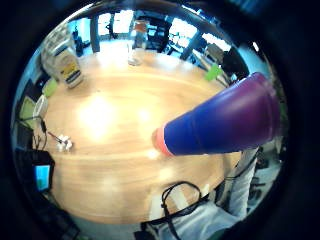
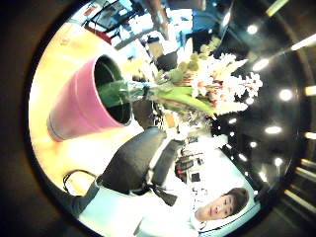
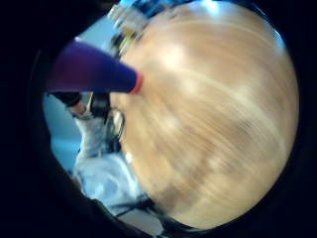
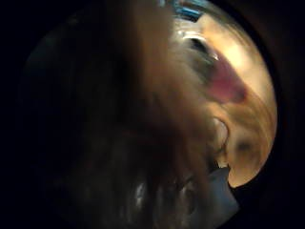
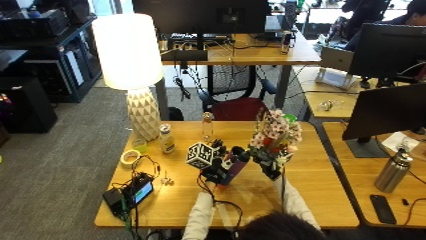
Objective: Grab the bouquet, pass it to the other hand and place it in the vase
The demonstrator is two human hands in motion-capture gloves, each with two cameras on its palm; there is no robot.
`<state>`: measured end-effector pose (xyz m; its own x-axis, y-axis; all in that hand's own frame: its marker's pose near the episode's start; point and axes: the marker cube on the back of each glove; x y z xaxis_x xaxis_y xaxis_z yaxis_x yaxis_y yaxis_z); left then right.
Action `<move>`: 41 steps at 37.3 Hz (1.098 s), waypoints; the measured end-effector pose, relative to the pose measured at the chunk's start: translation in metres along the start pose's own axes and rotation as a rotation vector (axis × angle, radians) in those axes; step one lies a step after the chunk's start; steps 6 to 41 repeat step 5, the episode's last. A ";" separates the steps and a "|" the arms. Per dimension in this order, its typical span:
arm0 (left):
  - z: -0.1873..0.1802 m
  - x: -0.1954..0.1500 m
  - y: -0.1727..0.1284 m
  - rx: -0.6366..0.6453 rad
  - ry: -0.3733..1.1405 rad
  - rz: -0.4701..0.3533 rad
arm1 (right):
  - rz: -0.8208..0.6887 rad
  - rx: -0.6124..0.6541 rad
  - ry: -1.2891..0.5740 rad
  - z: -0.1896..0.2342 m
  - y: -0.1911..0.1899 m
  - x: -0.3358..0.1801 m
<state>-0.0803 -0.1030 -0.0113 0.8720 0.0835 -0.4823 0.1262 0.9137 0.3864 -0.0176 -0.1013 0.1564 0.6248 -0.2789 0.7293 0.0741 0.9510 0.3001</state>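
Left hand [image 5: 214, 170] is wrapped around the purple vase [image 5: 234, 167], tipping it toward the flowers. Right hand [image 5: 271, 169] grips the bouquet [image 5: 274, 134] low on the stems, blooms up. Both sit just above the surface [image 5: 319, 186], side by side. Thumb-side view shows stems already poking into the vase mouth, so it mostly needs sliding down along its length.

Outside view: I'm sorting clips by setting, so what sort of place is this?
Probably an open office: wooden desks, computer monitors and an office chair surround the wooden table.

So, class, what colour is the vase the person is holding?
Purple: the vase, gripped by the left hand, shows best in the outside view.
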 end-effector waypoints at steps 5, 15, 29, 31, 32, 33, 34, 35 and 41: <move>0.018 0.004 0.016 -0.127 0.047 -0.185 | 0.000 0.000 0.000 0.000 0.000 0.000; 0.018 0.004 0.016 -0.127 0.047 -0.185 | 0.000 0.000 0.000 0.000 0.000 0.000; 0.018 0.004 0.016 -0.127 0.047 -0.185 | 0.000 0.000 0.000 0.000 0.000 0.000; 0.018 0.004 0.016 -0.127 0.047 -0.185 | 0.000 0.000 0.000 0.000 0.000 0.000; 0.018 0.004 0.016 -0.127 0.047 -0.185 | 0.000 0.000 0.000 0.000 0.000 0.000; 0.018 0.004 0.016 -0.127 0.047 -0.185 | 0.000 0.000 0.000 0.000 0.000 0.000; 0.018 0.004 0.016 -0.127 0.047 -0.185 | 0.000 0.000 0.000 0.000 0.000 0.000; 0.018 0.004 0.016 -0.127 0.047 -0.185 | 0.000 0.000 0.000 0.000 0.000 0.000; 0.018 0.004 0.016 -0.127 0.047 -0.185 | 0.000 0.000 0.000 0.000 0.000 0.000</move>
